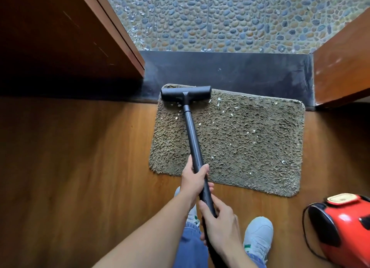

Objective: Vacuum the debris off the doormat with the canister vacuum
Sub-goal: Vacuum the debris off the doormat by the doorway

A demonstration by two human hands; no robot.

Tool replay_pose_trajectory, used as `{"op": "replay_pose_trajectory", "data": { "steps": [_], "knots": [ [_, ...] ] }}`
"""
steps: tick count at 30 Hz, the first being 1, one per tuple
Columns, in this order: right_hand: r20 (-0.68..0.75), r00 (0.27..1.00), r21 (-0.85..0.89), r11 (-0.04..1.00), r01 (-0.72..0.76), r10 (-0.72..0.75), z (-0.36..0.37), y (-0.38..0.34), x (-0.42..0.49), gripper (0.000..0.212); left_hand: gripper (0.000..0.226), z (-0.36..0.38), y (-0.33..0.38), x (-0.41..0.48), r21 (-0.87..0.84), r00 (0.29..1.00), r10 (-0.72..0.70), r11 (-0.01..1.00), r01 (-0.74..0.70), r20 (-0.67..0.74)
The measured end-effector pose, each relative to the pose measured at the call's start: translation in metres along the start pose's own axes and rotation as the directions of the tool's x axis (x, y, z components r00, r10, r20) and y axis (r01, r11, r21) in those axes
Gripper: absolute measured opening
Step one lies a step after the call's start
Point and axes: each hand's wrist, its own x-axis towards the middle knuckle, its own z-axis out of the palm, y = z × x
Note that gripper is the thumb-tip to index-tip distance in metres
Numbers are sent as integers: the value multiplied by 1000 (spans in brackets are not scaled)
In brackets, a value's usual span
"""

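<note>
I am gripping the wand (191,135), left hand (193,181) ahead of right hand (220,222), fingers (203,168) of both wrapping round it. Its floor head (186,93) is sitting on the far left corner of the doormat (250,147), debris (283,162) lying across the pile.

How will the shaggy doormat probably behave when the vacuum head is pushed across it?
The doormat looks thin and soft-piled, so it is likely floppy, not stiff. It lies on smooth wooden floor, so it may slide or bunch when the wand pushes the vacuum head across. Its long pile probably clings to the white debris.
</note>
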Motion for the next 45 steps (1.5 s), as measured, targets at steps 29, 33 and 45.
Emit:
{"op": "replay_pose_trajectory", "data": {
  "steps": [29,33,45],
  "knots": [
    [-59,996,66,995,-69,72,-66,48,-56,18,44,73,-65,-39,120,994,-100,988,95,37],
    [-91,991,67,994,-90,96,-73,54,-64,29,43,79,-72,-51,121,994,-108,987,104,27],
    [-42,998,53,998,-43,46,-58,9,-27,11,27,64,-16,-15,187,999,-45,982,41,20]
  ]
}}
